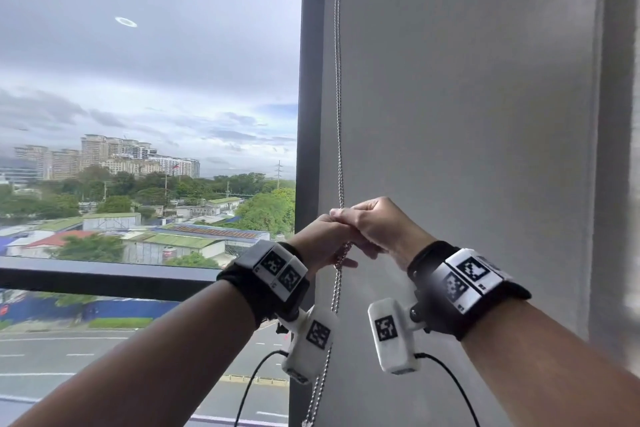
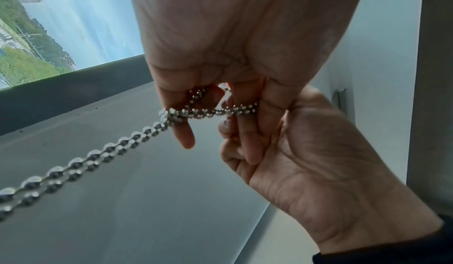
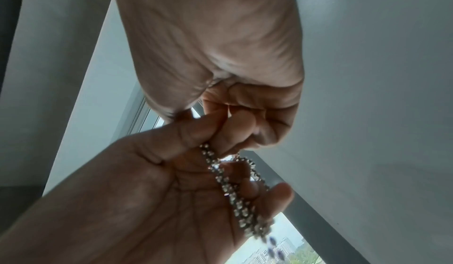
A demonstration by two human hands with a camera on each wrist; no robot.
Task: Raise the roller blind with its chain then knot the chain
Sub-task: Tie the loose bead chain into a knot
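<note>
A silver bead chain (image 1: pixel 340 114) hangs down the dark window frame (image 1: pixel 308 97) as a double strand and continues below my hands (image 1: pixel 323 374). My left hand (image 1: pixel 320 236) and right hand (image 1: pixel 375 224) meet on it at chest height, knuckles touching. In the left wrist view the chain (image 2: pixel 210 112) lies looped across the curled fingers of my left hand (image 2: pixel 208 101). My right hand (image 2: pixel 245 138) pinches it from below. In the right wrist view my right hand (image 3: pixel 235 125) curls onto the chain (image 3: pixel 230 188), which drapes over my left palm (image 3: pixel 152 200). The window glass (image 1: pixel 149 80) is uncovered.
A flat grey panel (image 1: pixel 467 114) fills the right side behind the chain; I cannot tell whether it is wall or blind fabric. A dark horizontal rail (image 1: pixel 104 276) crosses the window low down. Camera cables (image 1: pixel 249 388) hang from both wrist units.
</note>
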